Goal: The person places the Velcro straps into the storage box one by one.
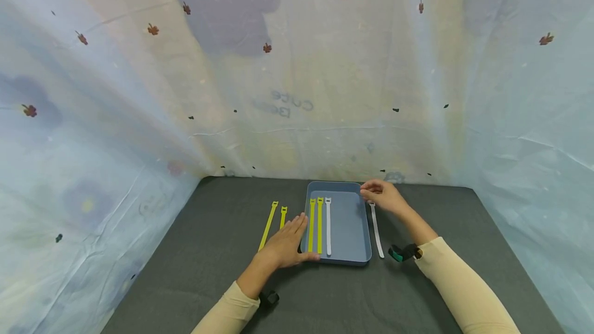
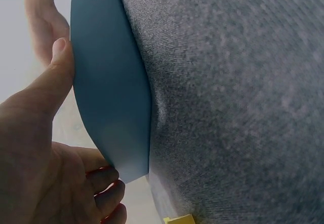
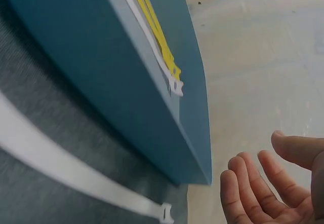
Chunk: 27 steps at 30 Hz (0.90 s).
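My left hand (image 1: 286, 245) rests against the near left corner of a blue-grey tray (image 1: 350, 261), thumb on the near rim and fingers along the left side. Inside the tray, two yellow cable straps (image 1: 319, 226) and a white cable strap (image 1: 328, 228) lie side by side, slotted heads at the far end. My right hand (image 1: 384, 197) hovers by the far right rim with nothing in its loosely bent fingers. Just below it on the table lies another white strap (image 1: 377, 231), also in the right wrist view, outside the tray wall (image 3: 91, 72).
Two more yellow straps, a longer one (image 1: 267, 226) and a partly hidden one (image 1: 283, 215), lie left of the tray. Dark grey cloth covers the table (image 1: 209, 251). A patterned curtain (image 1: 297, 76) closes off the back and sides.
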Available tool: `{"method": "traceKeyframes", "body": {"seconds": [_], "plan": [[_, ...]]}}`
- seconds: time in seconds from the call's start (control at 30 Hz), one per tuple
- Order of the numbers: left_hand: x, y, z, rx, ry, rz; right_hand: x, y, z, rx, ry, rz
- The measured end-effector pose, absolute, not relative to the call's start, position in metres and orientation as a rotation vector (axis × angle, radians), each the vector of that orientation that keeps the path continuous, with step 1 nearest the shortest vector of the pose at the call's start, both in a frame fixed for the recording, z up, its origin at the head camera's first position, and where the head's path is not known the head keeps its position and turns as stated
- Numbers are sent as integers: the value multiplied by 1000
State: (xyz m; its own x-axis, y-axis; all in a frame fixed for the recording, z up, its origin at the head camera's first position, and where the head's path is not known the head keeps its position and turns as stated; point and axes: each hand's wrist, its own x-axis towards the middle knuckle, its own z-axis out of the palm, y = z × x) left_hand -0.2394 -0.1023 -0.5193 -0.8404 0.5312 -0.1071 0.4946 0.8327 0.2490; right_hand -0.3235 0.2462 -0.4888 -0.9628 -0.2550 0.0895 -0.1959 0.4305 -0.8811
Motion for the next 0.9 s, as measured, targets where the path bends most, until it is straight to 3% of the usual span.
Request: {"method": "traceKeyframes", "body": {"seconds": [0.57,0.9], "plan": [[-241,-102,-520,796,2839,316,-318,278,-523,-162,2733,-1465],[-240,-102,-520,789,2834,332,-319,278,-542,-178,2775,-1451]]}}
